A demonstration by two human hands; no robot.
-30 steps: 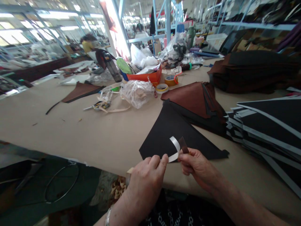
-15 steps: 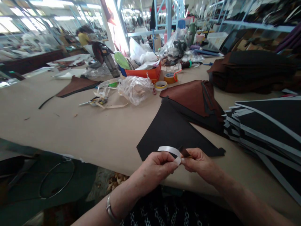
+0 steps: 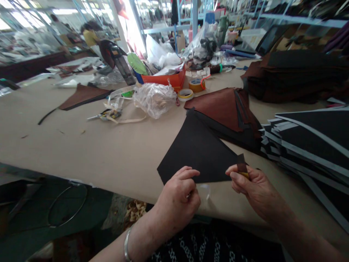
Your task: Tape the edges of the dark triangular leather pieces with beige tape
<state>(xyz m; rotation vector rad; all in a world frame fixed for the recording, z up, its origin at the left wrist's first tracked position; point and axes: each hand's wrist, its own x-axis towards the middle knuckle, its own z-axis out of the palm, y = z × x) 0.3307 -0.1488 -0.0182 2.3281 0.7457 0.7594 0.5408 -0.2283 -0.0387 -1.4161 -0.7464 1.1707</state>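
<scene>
A black triangular fabric piece (image 3: 197,151) lies flat on the tan table (image 3: 109,153) in front of me. My right hand (image 3: 255,189) pinches a small dark brown strip (image 3: 241,163) at the triangle's near right corner. My left hand (image 3: 178,196) is curled at the triangle's near edge, fingers closed on a pale backing strip (image 3: 205,189) that shows only as a blur beside the hand. A metal bracelet sits on my left wrist.
More brown and black triangles (image 3: 226,109) lie behind. A stack of black pieces with grey edge strips (image 3: 311,142) is at right, dark folded stacks (image 3: 294,76) beyond. Plastic bag (image 3: 154,98), tape rolls (image 3: 191,89), orange box (image 3: 169,80), scissors (image 3: 102,114). A person sits far left.
The white strip joining my hands has come away from the brown piece. My hands moved apart: the left dropped with the strip, the right shifted right with the brown strip.
</scene>
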